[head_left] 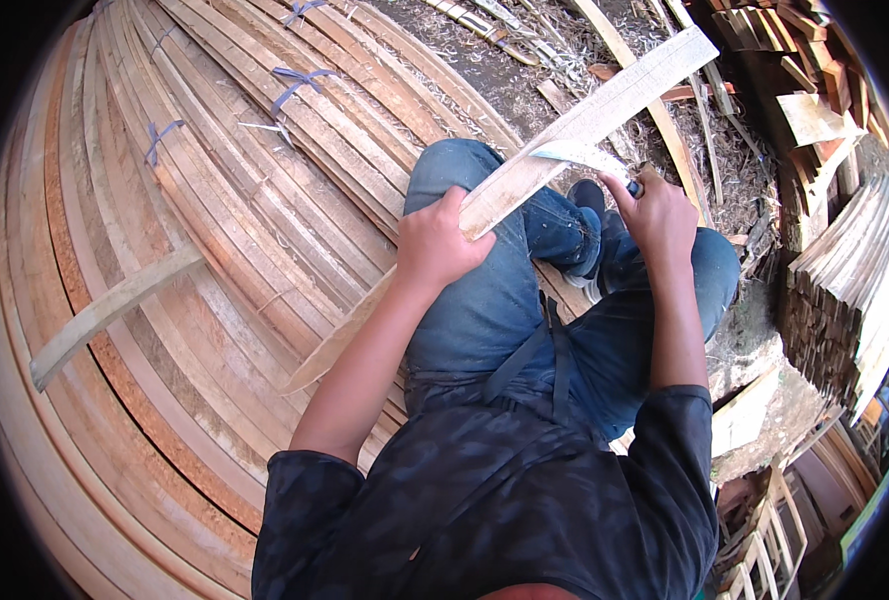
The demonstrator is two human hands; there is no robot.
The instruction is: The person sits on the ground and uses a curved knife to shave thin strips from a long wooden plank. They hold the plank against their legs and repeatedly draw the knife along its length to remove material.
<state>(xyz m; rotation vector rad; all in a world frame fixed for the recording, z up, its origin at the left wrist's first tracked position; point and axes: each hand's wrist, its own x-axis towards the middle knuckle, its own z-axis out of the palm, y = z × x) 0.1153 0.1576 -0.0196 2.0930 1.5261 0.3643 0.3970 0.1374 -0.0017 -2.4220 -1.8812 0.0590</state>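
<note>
My left hand (440, 238) is closed round a long pale wooden slat (615, 95). The slat slants across my left thigh, its far end up at the right and its near end passing behind my left forearm. In my right hand (662, 215) is the dark handle of a knife with a broad, light blade (577, 152). The blade points left and lies against the slat's edge, a little beyond my left hand. Whether it has cut into the wood cannot be made out. My thumb rests along the handle.
I sit on a wide stack of long planks (295, 200), some tied with blue strips (300, 82). A short loose board (115, 312) lies across it at left. Shavings and offcuts cover the ground (655, 150) ahead. A pile of thin slats (850, 270) stands at right.
</note>
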